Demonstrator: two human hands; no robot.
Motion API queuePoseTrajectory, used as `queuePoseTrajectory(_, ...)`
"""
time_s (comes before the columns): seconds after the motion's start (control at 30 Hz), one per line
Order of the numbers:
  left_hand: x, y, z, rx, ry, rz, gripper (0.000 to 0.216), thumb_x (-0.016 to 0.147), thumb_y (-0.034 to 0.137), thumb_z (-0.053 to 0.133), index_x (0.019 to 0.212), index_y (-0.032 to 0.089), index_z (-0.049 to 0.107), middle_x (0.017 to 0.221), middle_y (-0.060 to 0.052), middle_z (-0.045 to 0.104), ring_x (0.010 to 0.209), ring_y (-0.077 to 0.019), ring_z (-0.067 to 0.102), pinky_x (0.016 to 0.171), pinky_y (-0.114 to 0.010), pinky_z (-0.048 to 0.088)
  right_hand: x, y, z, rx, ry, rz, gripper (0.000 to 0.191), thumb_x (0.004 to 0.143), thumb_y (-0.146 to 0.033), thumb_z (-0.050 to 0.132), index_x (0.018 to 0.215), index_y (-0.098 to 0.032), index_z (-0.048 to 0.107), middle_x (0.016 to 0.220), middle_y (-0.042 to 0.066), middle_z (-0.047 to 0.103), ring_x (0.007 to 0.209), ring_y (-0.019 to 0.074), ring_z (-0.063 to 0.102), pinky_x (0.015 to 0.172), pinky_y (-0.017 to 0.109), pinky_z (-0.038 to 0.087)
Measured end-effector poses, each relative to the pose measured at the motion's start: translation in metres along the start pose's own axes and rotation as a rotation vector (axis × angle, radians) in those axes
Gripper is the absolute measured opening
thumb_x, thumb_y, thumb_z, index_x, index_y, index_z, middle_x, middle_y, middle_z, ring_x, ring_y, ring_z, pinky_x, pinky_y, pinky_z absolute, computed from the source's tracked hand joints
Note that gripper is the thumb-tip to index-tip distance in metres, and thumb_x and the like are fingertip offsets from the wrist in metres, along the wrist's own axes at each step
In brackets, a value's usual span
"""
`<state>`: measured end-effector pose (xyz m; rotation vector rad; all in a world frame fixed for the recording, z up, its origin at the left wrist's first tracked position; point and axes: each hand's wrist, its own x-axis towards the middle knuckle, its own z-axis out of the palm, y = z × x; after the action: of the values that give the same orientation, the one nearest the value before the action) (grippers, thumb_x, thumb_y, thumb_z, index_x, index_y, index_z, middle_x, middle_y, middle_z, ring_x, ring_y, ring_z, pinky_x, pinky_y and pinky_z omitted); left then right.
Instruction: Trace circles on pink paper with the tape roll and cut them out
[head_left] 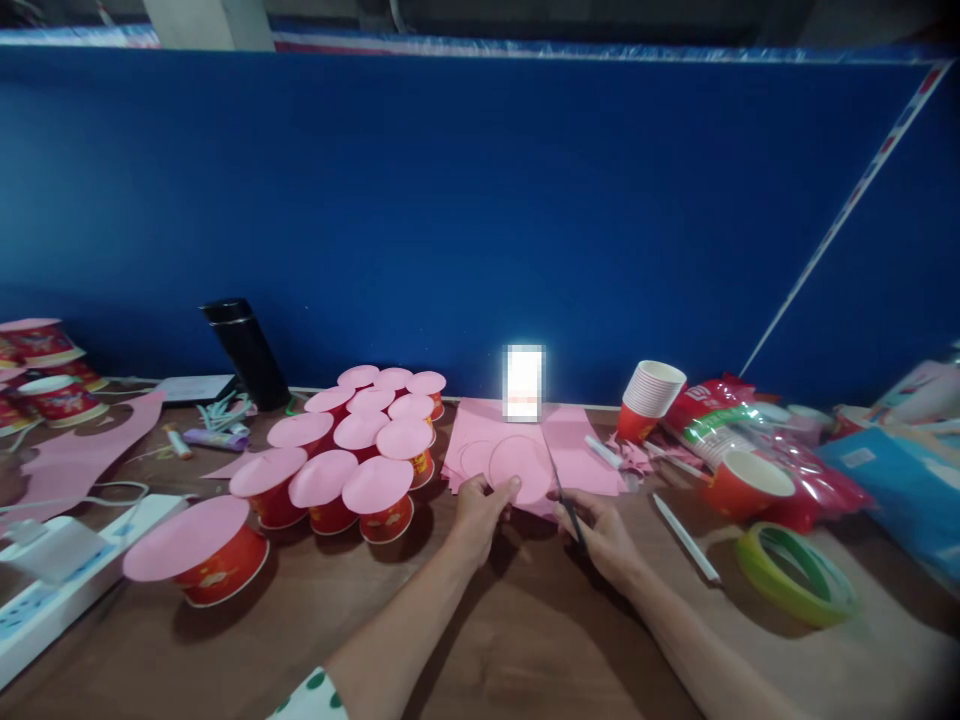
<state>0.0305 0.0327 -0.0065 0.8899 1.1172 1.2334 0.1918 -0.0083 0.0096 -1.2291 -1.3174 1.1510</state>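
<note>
Between my hands is a piece of pink paper (525, 462) with a circle outlined on it. My left hand (484, 508) pinches its lower left edge between thumb and fingers. On the right side, my right hand (600, 535) is closed around dark scissors (571, 515), whose blades point up along the paper's right edge. Behind the held piece lies a stack of pink sheets (476, 425), some with circles drawn on them. Left of my hands stand several red paper cups (386, 522), each topped by a pink paper disc (377, 485).
A phone (524, 385) with a bright screen stands behind the paper. To the right are stacked cups (651, 395), a white pen (686, 540), green tape (796, 575) and a red plastic bag (712, 415). At left are a black bottle (244, 350) and a power strip (45, 620).
</note>
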Motion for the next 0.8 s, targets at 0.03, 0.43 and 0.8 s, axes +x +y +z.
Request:
queuePoseTrajectory(0.03, -0.0001, 0.0003, -0.0001, -0.001, -0.001, 0.002, 0.04, 0.056, 0.047, 0.075, 0.065, 0.015, 0.052, 0.047, 0.004, 0.05, 0.039, -0.0064, 0.041, 0.038, -0.019, 0.026, -0.0001, -0.001, 0.0002, 0.001, -0.002, -0.002, 0.05, 0.068, -0.052, 0.067, 0.098, -0.013, 0.064, 0.051, -0.004, 0.049, 0.046, 0.0094, 0.042, 0.043, 0.021, 0.031)
queuePoseTrajectory(0.43, -0.0009, 0.0019, 0.0014, -0.05, -0.001, 0.018, 0.04, 0.054, 0.045, 0.077, 0.062, 0.014, 0.054, 0.049, 0.004, 0.051, 0.04, -0.0055, 0.041, 0.041, -0.019, 0.03, -0.0001, -0.0002, -0.0011, -0.021, -0.004, -0.016, 0.049, 0.069, -0.053, 0.065, 0.098, -0.013, 0.064, 0.052, -0.004, 0.048, 0.046, 0.0092, 0.041, 0.043, 0.021, 0.032)
queuePoseTrajectory(0.8, -0.0018, 0.0015, 0.0015, -0.058, 0.012, 0.001, 0.039, 0.055, 0.044, 0.077, 0.062, 0.015, 0.052, 0.048, 0.004, 0.049, 0.04, -0.0056, 0.041, 0.039, -0.019, 0.029, 0.0003, 0.0006, -0.0019, -0.057, -0.006, -0.026, 0.049, 0.07, -0.052, 0.064, 0.098, -0.012, 0.064, 0.051, -0.005, 0.046, 0.045, 0.0087, 0.04, 0.042, 0.021, 0.031)
